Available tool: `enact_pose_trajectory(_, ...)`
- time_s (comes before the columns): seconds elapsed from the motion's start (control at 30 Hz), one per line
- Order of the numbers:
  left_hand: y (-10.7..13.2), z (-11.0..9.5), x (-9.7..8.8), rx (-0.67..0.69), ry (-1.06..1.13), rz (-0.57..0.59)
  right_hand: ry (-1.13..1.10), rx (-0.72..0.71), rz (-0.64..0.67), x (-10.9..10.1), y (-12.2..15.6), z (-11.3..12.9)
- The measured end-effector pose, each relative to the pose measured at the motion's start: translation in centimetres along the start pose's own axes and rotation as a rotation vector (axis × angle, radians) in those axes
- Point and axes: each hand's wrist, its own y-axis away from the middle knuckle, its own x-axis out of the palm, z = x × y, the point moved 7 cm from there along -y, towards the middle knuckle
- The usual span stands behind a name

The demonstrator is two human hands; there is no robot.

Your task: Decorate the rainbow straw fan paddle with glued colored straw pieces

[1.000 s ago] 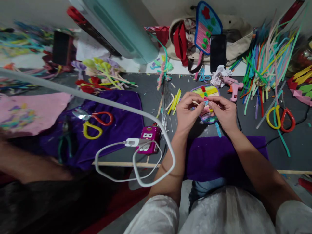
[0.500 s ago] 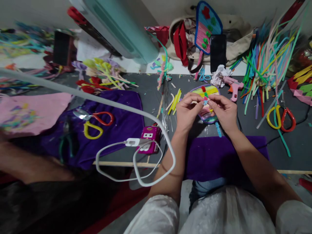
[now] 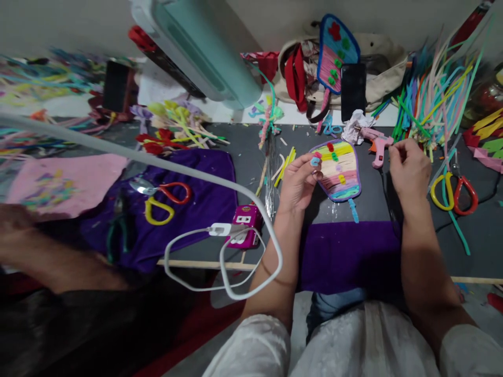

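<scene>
Between the thumb and fingers of my left hand [image 3: 297, 180] is a small curled pipe cleaner piece [image 3: 315, 160], pink and light blue. Just right of it, a striped pipe cleaner panel [image 3: 343, 166] with a purple edge and a blue stem lies flat on the dark table. Small red, green, lilac and yellow pieces run down its middle. My right hand [image 3: 411, 170] is closed, fingers curled, beside the pink glue gun [image 3: 379, 149]. Whether its fingertips touch the gun or hold anything is hidden.
A purple cloth [image 3: 349, 251] lies at the front edge. Scissors [image 3: 454, 192] and a pipe cleaner bundle [image 3: 432, 104] are on the right. A white cable [image 3: 271, 230] loops by a magenta power strip [image 3: 244, 226]. Another person's arm [image 3: 66, 256] reaches in at left.
My hands have parted. The right hand moved right, from over the striped panel to beside the glue gun. The left hand kept the small piece, and the panel is now mostly uncovered.
</scene>
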Motion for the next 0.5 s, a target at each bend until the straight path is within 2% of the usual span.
enact_pose_trajectory(0.13,0.0,0.0,-0.1,0.000,0.008,0.020,0.152,0.057,0.017,-0.2,-0.3,-2.1)
enact_pose_trajectory(0.27,0.0,-0.2,0.1,0.043,-0.009,0.022,0.276,0.124,0.161,1.0,0.1,-3.2)
enact_pose_trajectory(0.37,0.0,-0.4,0.3,0.089,-0.047,-0.007,0.292,0.158,0.239,2.1,0.4,-3.2)
enact_pose_trajectory(0.5,0.2,-0.8,0.6,0.177,-0.165,-0.044,0.239,0.184,0.230,3.6,0.2,-3.3)
